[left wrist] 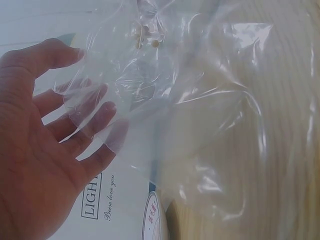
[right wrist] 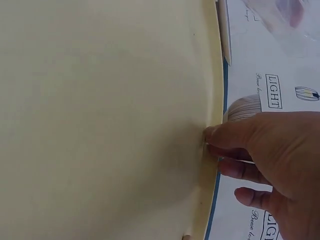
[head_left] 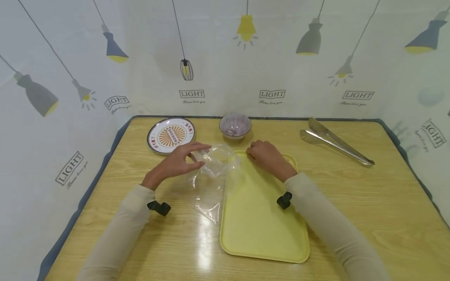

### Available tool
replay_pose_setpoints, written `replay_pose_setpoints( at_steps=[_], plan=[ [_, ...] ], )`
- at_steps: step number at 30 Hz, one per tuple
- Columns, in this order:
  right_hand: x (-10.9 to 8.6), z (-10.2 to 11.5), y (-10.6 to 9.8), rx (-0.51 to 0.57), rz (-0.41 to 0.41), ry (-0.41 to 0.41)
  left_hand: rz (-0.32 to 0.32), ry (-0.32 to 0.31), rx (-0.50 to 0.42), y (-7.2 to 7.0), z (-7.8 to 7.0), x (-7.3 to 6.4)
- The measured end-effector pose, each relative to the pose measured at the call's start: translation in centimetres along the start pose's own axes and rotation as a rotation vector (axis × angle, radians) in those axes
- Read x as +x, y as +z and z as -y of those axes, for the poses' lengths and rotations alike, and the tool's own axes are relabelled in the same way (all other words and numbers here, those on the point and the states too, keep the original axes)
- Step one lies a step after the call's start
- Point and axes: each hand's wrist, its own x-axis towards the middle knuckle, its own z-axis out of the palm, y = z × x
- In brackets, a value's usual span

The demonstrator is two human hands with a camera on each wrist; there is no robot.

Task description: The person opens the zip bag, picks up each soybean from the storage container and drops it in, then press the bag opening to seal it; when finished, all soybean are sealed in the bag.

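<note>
A clear plastic bag (head_left: 211, 168) with a few small round tan beans (left wrist: 146, 41) inside stands between the hands, overlapping the tray's left edge. My left hand (head_left: 177, 160) is at the bag's left side, thumb and fingers spread apart. In the left wrist view, its gently bent fingers (left wrist: 102, 120) show through the thin plastic, with the thumb at its edge. The right hand (head_left: 266, 156) is at the far end of the yellow tray (head_left: 263, 218). Thumb and forefinger meet at the inside of the rim, pinching a small piece too tiny to make out.
At the back left lies a round plate (head_left: 171, 135) with an orange sunburst. A striped purple bowl (head_left: 235, 125) stands behind the tray. Metal tongs (head_left: 337, 144) lie to the right. A printed cloth wall (head_left: 225, 78) encloses the table's back and sides.
</note>
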Motion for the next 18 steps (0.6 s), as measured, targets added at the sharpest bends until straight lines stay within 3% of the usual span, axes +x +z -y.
replay_pose_setpoints(
  at_steps=[10,18],
  plan=[
    [0.00,0.44,-0.65,-0.064,0.033,0.019,0.005,-0.013,-0.001,-0.27,-0.25,-0.07],
    [0.10,0.39,-0.36,-0.027,0.052,0.028,0.005,-0.004,-0.015,-0.14,-0.30,-0.04]
  ],
)
